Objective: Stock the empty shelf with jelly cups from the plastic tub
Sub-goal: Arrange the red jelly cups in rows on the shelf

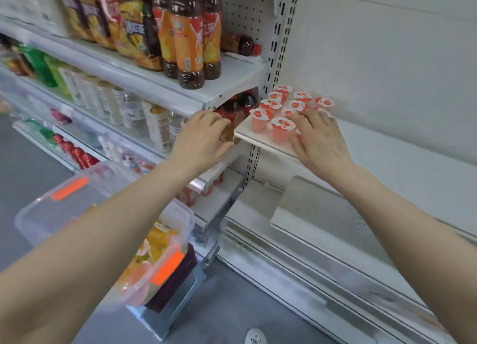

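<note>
Several red-lidded jelly cups [282, 106] stand in rows on the left end of the white shelf [260, 141]. My right hand [318, 139] lies over the front cups, its spread, straight fingers touching them. My left hand [201, 137] is at the shelf's left corner, fingers and thumb curled around something brownish; whether it grips this is unclear. The clear plastic tub [187, 216] with orange latches sits low on the left under my left forearm. It holds yellow and orange jelly cups [154, 243].
Left of the shelf, a full rack carries tea bottles [187, 34], snack bags [129, 26] and drink bottles [157, 124]. The tub rests on a metal stand [167, 320]. A white wall panel backs the shelf, with lower white shelves [322, 214] beneath.
</note>
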